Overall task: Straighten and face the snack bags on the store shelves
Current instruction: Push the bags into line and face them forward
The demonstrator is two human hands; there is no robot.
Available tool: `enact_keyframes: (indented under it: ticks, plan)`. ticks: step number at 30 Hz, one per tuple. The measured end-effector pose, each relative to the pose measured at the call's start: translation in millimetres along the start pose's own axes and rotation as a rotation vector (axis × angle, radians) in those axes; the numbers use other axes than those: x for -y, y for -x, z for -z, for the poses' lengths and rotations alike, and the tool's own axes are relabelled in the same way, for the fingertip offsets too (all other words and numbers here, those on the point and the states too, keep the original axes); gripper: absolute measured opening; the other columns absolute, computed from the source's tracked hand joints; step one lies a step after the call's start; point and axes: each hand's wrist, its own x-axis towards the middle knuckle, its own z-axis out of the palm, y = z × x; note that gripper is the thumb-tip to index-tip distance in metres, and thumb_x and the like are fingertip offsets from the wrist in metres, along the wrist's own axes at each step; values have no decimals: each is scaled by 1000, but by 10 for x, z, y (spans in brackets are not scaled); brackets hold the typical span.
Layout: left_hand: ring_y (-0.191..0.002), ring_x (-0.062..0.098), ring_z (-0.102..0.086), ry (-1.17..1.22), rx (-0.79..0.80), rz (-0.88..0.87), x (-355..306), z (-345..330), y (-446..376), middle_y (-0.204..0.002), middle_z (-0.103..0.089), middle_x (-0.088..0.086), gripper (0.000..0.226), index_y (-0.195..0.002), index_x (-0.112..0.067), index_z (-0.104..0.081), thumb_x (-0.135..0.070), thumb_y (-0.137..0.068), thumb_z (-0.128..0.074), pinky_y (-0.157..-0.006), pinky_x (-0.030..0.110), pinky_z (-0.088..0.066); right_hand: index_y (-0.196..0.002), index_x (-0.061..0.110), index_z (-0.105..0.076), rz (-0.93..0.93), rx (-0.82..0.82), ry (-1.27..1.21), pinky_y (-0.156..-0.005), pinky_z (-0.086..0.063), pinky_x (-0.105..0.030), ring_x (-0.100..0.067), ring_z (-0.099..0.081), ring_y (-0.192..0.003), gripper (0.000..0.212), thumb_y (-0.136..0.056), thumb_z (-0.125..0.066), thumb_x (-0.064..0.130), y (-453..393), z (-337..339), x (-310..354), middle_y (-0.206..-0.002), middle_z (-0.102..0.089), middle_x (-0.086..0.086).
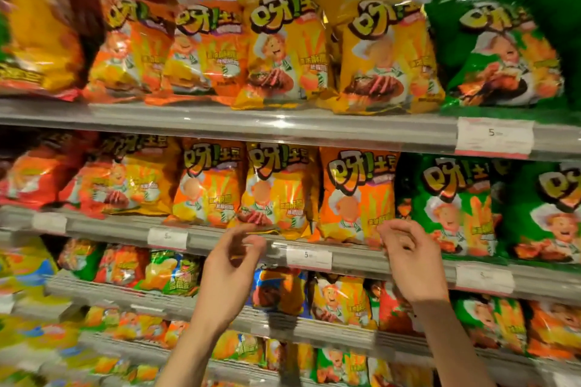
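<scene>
Rows of snack bags fill the store shelves. On the second shelf a yellow bag (276,195) stands between two orange bags (209,185) (356,195), with green bags (452,207) to the right. My left hand (234,261) hovers just below the yellow bag's bottom edge, fingers loosely curled, holding nothing. At the lower right corner of the orange bag my right hand (408,258) is raised with its fingers bent; blur hides whether it touches the bag.
The top shelf carries orange (201,50), yellow (283,50) and green (503,50) bags, upright and facing out. Price tags (309,256) sit on the grey shelf rail (408,132). Lower shelves hold several mixed snack bags (339,298). The left side is blurred.
</scene>
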Motion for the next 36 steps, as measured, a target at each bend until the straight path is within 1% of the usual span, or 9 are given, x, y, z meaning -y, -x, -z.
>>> enact_keyframes:
  ticks: [4, 8, 11, 15, 20, 24, 28, 32, 36]
  plan:
    - [-93, 5, -66, 3, 62, -83, -82, -259, -307, -100, -72, -9, 17, -114, -33, -64, -27, -98, -66, -79, 18, -50, -113, 21, -64, 52, -145, 96, -68, -47, -9, 4, -60, -90, 15, -99, -61, 26, -229, 86, -14, -103, -66, 8]
    - [-96, 3, -67, -74, 177, -155, -89, -503, -493, -105, -72, -16, 26, -123, -28, -63, -31, -98, -67, -85, 22, -54, -130, 21, -58, 20, -159, 125, -103, -52, -39, -11, -61, -115, 36, -97, -63, 35, -331, -27, -89, -124, -63, 4]
    - [-98, -1, -67, -157, 218, -216, -110, -645, -644, -110, -70, -20, 37, -132, -31, -60, -37, -97, -66, -89, 30, -55, -147, 28, -44, -4, -99, 157, -114, -43, -44, -12, -49, -135, 64, -92, -60, 55, -378, -121, -63, -146, -52, 8]
    - [-82, -3, -66, -287, 230, -327, -178, -813, -829, -101, -70, -19, 47, -139, -31, -56, -45, -95, -65, -70, 14, -51, -158, 32, -26, -50, -51, 286, -120, -34, -46, -15, -37, -146, 84, -88, -51, 71, -450, -174, -43, -160, -37, 10]
    - [-78, 10, -73, -462, 264, -389, -248, -923, -974, -109, -77, -4, 63, -149, -26, -47, -58, -96, -57, -75, 39, -60, -155, 29, -32, -65, -37, 190, -117, -38, -39, -10, -46, -139, 88, -82, -57, 72, -452, -231, -20, -150, -47, 13]
    - [-83, 15, -73, -492, 253, -386, -267, -966, -980, -116, -75, -5, 62, -148, -25, -49, -58, -96, -57, -75, 38, -58, -152, 23, -38, -58, -40, 165, -101, -42, -24, -9, -53, -131, 68, -94, -62, 49, -456, -192, 30, -141, -57, 7]
    - [-69, 2, -67, -372, 230, -344, -309, -955, -962, -107, -75, -13, 60, -144, -25, -55, -58, -94, -61, -70, 34, -57, -149, 25, -41, -45, -30, 147, -85, -48, -17, -3, -64, -114, 66, -93, -63, 51, -508, -140, 130, -131, -64, 8]
    - [-76, 0, -65, -235, 187, -296, -381, -889, -929, -97, -66, -28, 55, -137, -28, -60, -58, -91, -65, -70, 25, -54, -146, 26, -42, -27, -4, 112, -65, -52, -11, -4, -66, -106, 61, -93, -63, 50, -524, -107, 267, -122, -66, 5]
    - [-83, 6, -68, -117, 217, -248, -390, -783, -861, -95, -69, -23, 50, -133, -30, -62, -55, -90, -66, -76, 33, -56, -134, 32, -53, -55, 55, 94, -69, -47, -6, 14, -62, -99, 52, -91, -58, 61, -441, -78, 401, -118, -64, 18]
